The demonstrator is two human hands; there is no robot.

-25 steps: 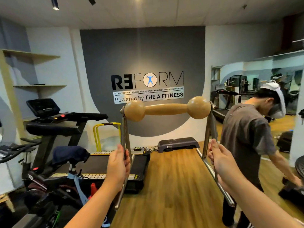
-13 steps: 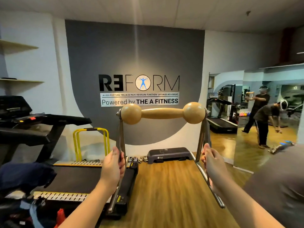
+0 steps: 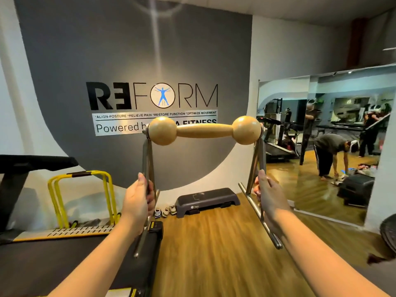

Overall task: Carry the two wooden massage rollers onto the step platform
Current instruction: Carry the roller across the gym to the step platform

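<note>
A wooden massage roller (image 3: 203,130), a bar with a ball at each end, is mounted on a metal stand and held up in front of me at chest height. My left hand (image 3: 139,202) grips the stand's left metal leg (image 3: 146,163). My right hand (image 3: 270,198) grips the right metal leg (image 3: 256,163). The dark grey step platform (image 3: 206,201) lies on the wooden floor against the far wall, straight ahead and below the roller. Only one roller is in view.
A black treadmill (image 3: 64,254) fills the left foreground, with yellow hurdle frames (image 3: 81,196) behind it. Small shoes (image 3: 165,212) sit left of the platform. A wall mirror (image 3: 321,146) on the right reflects people and another step.
I have walked forward and turned right: the platform is nearer and more central, the treadmill has slid left. The person beside me has left view and shows only in the mirror. Both grips are unchanged.
</note>
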